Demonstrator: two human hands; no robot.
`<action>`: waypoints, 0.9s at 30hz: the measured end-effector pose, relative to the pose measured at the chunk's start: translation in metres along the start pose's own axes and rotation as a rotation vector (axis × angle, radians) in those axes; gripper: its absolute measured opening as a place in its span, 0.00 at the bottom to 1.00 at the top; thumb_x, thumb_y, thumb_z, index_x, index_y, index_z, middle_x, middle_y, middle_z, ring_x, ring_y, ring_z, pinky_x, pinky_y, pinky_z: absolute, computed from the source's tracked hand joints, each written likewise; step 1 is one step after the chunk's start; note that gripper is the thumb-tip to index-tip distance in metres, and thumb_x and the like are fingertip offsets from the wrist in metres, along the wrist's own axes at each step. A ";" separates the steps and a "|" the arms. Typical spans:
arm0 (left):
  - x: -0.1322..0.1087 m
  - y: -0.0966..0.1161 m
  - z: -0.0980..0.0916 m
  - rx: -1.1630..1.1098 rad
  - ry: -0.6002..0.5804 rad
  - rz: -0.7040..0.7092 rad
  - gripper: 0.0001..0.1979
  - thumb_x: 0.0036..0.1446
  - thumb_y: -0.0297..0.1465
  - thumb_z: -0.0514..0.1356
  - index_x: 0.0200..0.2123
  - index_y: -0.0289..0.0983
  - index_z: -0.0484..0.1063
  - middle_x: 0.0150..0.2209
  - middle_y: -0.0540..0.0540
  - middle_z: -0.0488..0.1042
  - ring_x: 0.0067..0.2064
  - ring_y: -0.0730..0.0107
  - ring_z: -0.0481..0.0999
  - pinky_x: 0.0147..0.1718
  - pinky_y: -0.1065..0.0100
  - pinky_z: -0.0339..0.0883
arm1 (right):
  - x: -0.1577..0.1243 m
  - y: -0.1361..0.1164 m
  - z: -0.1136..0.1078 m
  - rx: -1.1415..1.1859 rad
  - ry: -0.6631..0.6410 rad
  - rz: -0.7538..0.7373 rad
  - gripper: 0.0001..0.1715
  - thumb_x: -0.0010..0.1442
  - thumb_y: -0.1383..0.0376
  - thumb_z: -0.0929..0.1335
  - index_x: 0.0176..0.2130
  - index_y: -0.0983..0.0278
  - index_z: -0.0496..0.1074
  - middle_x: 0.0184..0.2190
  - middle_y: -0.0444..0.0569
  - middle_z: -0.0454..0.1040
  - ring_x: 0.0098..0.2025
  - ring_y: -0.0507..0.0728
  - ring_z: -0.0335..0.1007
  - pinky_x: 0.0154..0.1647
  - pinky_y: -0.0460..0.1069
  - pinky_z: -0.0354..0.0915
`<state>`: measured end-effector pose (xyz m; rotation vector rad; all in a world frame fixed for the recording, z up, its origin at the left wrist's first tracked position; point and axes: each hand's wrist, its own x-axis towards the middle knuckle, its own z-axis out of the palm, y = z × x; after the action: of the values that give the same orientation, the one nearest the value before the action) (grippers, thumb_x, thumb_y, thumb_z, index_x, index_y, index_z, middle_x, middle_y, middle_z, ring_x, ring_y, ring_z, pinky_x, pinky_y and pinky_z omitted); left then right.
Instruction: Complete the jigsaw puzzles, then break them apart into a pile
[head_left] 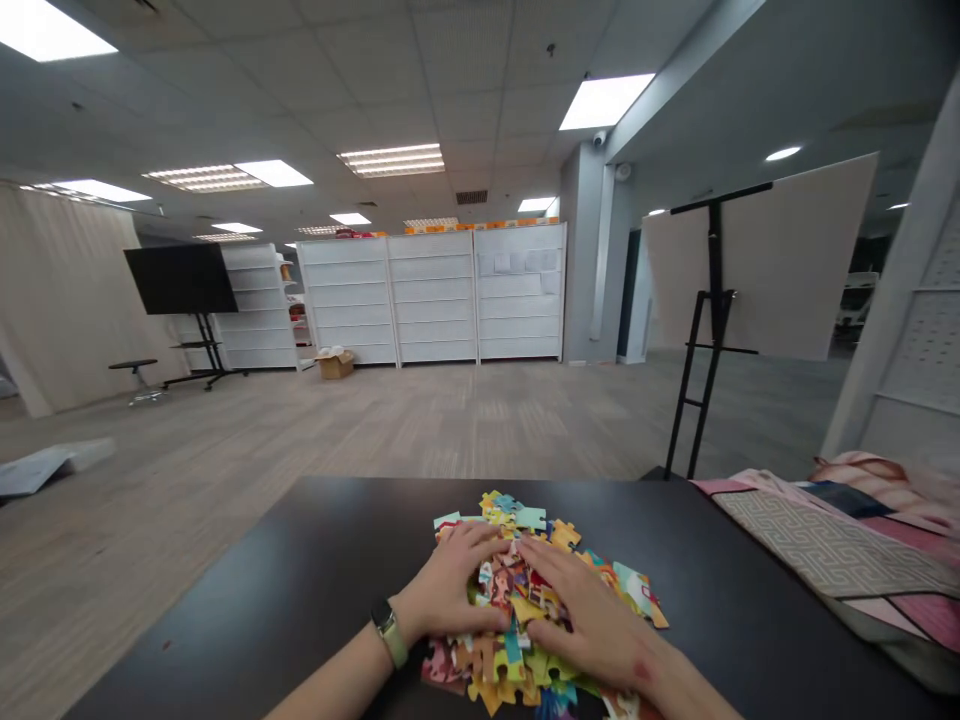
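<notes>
both bare hands are palm-down on a loose heap of jigsaw puzzle pieces (517, 590), which sits toward the near edge of a black table (247, 590), about 12 o'clock from the wearer. l hand (450, 585) is on the heap's 9 o'clock side, fingers (480, 540) fairly close together & lightly curved over the pieces. fitness band (388, 628) on l wrist. r hand (592, 625) is on the 3 o'clock side, fingers (555, 570) spread wider & nearly flat, tips near the l fingertips mid-heap. neither hand clearly pinches a single piece; can't tell if any are trapped under the palms. pieces overlap in layers, multicoloured, some showing printed figures, a few lying just off the main heap.

risks: heap is loose & close to the table edge at 6 o'clock, so a hard press or sweep could push pieces over onto the floor. interlocking tabs could snag & flip neighbouring pieces if a hand drags. patterned cloth (825, 550) at about 3 o'clock by the table's r side could hide any pieces that slide under it.

around: white shelving units (431, 295) at 12 o'clock w/ cardboard box (335, 365) at their foot, tv on a stand (180, 280) at about 11 o'clock, black easel (712, 330) & pale board (780, 260) at about 1 o'clock.
</notes>
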<state>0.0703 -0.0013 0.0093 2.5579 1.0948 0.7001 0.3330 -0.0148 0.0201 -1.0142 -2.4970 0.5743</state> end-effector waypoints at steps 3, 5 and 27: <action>-0.002 -0.005 0.000 -0.012 -0.042 -0.001 0.42 0.50 0.55 0.67 0.64 0.45 0.63 0.65 0.39 0.63 0.65 0.46 0.60 0.65 0.45 0.50 | 0.002 -0.006 0.001 -0.023 -0.043 0.016 0.43 0.67 0.47 0.62 0.71 0.64 0.49 0.71 0.56 0.48 0.72 0.64 0.45 0.72 0.62 0.47; -0.004 -0.006 -0.002 -0.023 -0.036 -0.026 0.41 0.50 0.53 0.68 0.64 0.45 0.64 0.65 0.39 0.63 0.66 0.45 0.60 0.65 0.45 0.50 | 0.004 -0.006 0.000 -0.010 -0.030 0.024 0.40 0.69 0.48 0.61 0.71 0.64 0.51 0.71 0.56 0.50 0.72 0.63 0.46 0.71 0.62 0.48; -0.012 0.014 -0.008 -0.101 0.137 -0.001 0.26 0.56 0.46 0.66 0.54 0.43 0.71 0.58 0.40 0.68 0.60 0.50 0.64 0.63 0.49 0.51 | 0.001 0.001 0.014 -0.088 0.133 -0.080 0.40 0.57 0.73 0.61 0.68 0.64 0.58 0.69 0.55 0.57 0.71 0.63 0.50 0.71 0.66 0.50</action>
<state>0.0667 -0.0189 0.0182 2.4547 1.0724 0.9182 0.3261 -0.0165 0.0077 -0.9464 -2.4504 0.3633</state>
